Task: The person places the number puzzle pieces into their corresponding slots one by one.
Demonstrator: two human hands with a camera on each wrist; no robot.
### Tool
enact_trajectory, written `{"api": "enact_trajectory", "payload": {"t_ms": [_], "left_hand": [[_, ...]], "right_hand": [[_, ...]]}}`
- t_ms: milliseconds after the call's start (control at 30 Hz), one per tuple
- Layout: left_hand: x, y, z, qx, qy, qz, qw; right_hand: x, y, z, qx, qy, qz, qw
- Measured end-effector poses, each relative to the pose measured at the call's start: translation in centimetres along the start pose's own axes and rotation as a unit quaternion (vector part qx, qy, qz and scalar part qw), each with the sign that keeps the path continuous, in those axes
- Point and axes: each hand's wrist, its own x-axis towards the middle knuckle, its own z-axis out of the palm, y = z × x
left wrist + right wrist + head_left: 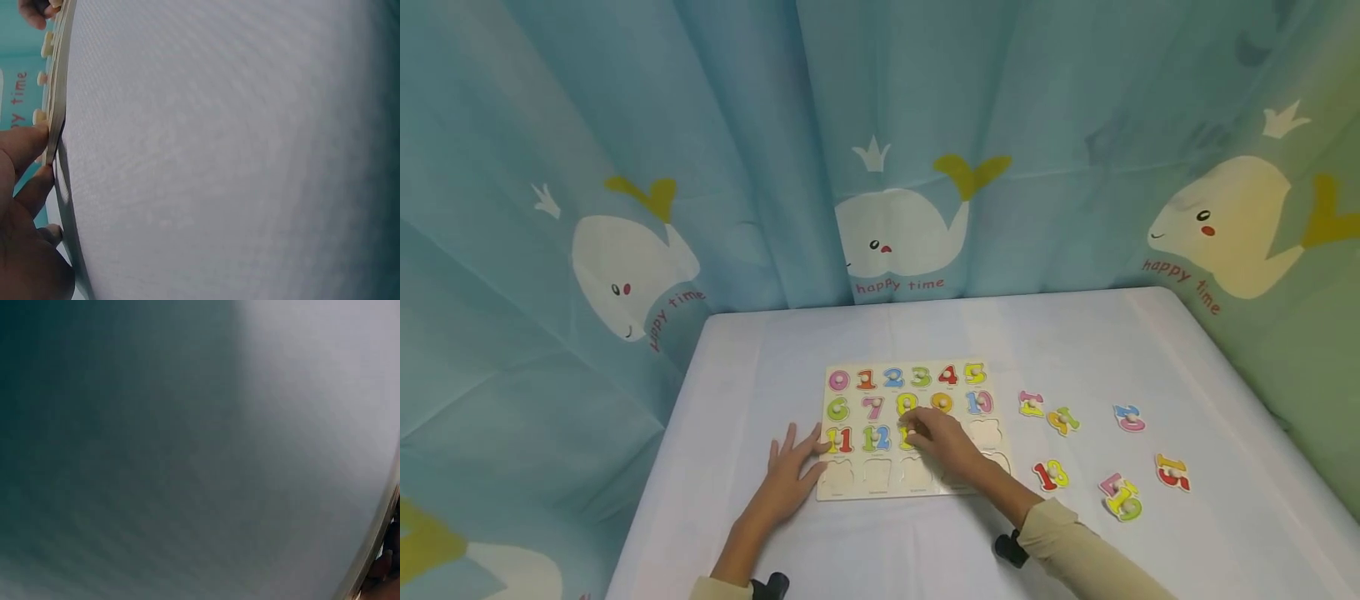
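A wooden number puzzle board (850, 495) lies on the table, with knobbed number pieces in its upper rows. My left hand (784, 483) has its fingers spread at the board's left side, fingertips touching the edge beside the 11 piece (839, 440). In the left wrist view, fingers of the left hand (28, 250) meet the board's side (57, 94). My right hand (951, 446) reaches over the third row and pinches a yellow number piece (907, 438) just right of the 12 piece (876, 438); the fingers hide most of it. The right wrist view shows only a dark sliver of hand.
Several loose number pieces lie right of the board, among them a blue-and-pink piece (1129, 418), a red-and-yellow piece (1050, 475) and a 15 piece (1172, 472). Two pieces overlap near a yellow-green one (1123, 505). A whale-print curtain (760, 167) hangs behind the white table (775, 342).
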Motion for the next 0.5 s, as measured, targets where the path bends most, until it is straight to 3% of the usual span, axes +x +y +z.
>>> {"api": "enact_trajectory", "payload": {"t_ms": [167,233,300,400,500], "left_hand": [[0.1,-0.1,0.2,-0.002,-0.001,0.003,1.0000],[0.1,-0.1,0.3,-0.003,-0.003,0.003,1.0000],[0.1,0.0,0.4,-0.003,-0.007,-0.002,1.0000],[0.1,-0.1,0.4,0.000,-0.009,-0.009,0.9999],[0.1,-0.2,0.1,0.000,-0.008,-0.014,0.9999]], "right_hand": [[-0.7,0.1,-0.9,0.014,-0.002,0.021,0.9997],[-1.2,0.7,-1.9,0.024,0.031,0.035,0.9986],[-1.8,1.8,-3.3,0.012,0.092,0.052,0.9943],[-2.7,4.1,-5.8,-0.081,0.211,0.083,0.9707],[-3.6,5.8,-8.2,-0.160,0.255,0.157,0.9404]]}}
